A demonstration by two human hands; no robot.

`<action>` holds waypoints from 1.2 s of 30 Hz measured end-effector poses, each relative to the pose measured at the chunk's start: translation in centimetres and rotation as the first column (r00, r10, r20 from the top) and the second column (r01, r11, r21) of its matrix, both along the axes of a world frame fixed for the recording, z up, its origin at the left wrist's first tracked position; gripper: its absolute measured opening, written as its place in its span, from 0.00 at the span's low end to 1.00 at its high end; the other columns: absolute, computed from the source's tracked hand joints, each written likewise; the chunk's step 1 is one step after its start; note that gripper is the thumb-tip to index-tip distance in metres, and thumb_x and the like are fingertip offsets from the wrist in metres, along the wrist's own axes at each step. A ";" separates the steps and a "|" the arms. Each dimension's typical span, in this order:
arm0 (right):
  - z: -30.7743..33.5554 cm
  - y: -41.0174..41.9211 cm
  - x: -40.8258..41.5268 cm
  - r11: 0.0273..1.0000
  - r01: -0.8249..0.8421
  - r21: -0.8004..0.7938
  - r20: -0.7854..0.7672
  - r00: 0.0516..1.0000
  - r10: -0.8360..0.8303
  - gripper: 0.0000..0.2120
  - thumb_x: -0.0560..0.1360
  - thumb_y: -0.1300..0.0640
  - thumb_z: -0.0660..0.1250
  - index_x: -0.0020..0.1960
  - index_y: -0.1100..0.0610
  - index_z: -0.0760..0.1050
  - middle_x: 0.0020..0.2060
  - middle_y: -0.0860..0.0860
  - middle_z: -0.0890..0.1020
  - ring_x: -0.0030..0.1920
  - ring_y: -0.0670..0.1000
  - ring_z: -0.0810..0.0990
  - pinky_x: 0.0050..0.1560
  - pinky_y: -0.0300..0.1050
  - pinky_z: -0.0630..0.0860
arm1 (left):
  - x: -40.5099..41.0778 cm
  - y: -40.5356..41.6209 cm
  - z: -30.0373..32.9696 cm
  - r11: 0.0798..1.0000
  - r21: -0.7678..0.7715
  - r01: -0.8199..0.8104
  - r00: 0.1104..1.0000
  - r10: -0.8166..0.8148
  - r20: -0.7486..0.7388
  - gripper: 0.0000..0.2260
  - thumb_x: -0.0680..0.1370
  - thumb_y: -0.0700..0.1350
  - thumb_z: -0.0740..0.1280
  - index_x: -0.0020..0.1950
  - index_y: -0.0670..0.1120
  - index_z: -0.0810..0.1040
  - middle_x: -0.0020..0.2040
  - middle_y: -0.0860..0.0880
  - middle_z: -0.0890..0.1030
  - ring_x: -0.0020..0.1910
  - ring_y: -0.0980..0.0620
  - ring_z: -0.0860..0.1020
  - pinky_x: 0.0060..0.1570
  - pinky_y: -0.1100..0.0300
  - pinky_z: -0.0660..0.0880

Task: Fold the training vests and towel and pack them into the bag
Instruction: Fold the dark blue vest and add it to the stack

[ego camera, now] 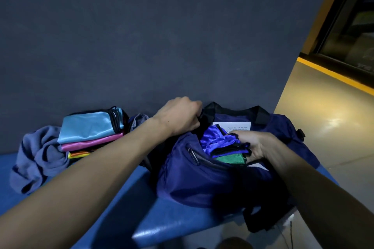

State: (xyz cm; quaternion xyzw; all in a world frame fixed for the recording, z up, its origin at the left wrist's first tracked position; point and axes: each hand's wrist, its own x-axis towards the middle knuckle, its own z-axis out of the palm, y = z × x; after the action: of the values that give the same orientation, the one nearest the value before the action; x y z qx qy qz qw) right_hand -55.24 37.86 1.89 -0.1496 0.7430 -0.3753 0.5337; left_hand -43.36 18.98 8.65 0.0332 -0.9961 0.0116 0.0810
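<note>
A navy bag (192, 178) lies open on the blue bench. My left hand (180, 116) grips the bag's far rim beside a black strap and holds the mouth open. My right hand (253, 145) holds a folded bundle, a purple vest (212, 140) on a green vest (229, 158), inside the opening. Left of the bag stands a stack of folded vests: light blue (91, 127) on top, pink (91, 143) under it, orange and yellow edges below. A crumpled grey-blue towel (38, 157) lies at the far left.
The blue padded bench (162, 226) runs along a dark wall (141, 36). Its right end stops just past the bag, with pale floor (327, 117) beyond. A black strap (261, 222) hangs off the bench's front edge.
</note>
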 end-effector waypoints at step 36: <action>0.5 -0.4 -3.1 0.898 0.422 -0.127 -0.527 0.738 -0.422 0.11 0.77 0.61 0.72 0.54 0.64 0.74 0.42 0.58 0.79 0.40 0.56 0.78 0.39 0.45 0.73 | 2.9 0.6 1.2 0.944 0.287 0.165 0.918 -0.253 0.306 0.06 0.82 0.47 0.60 0.50 0.52 0.76 0.46 0.50 0.80 0.61 0.53 0.73 0.75 0.41 0.28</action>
State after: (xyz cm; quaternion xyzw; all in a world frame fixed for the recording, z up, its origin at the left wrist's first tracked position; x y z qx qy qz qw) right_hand -58.30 37.50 2.40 -0.0774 0.8774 -0.4280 0.2025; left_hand -40.42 19.62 9.86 -0.0666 -0.9859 -0.1202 -0.0954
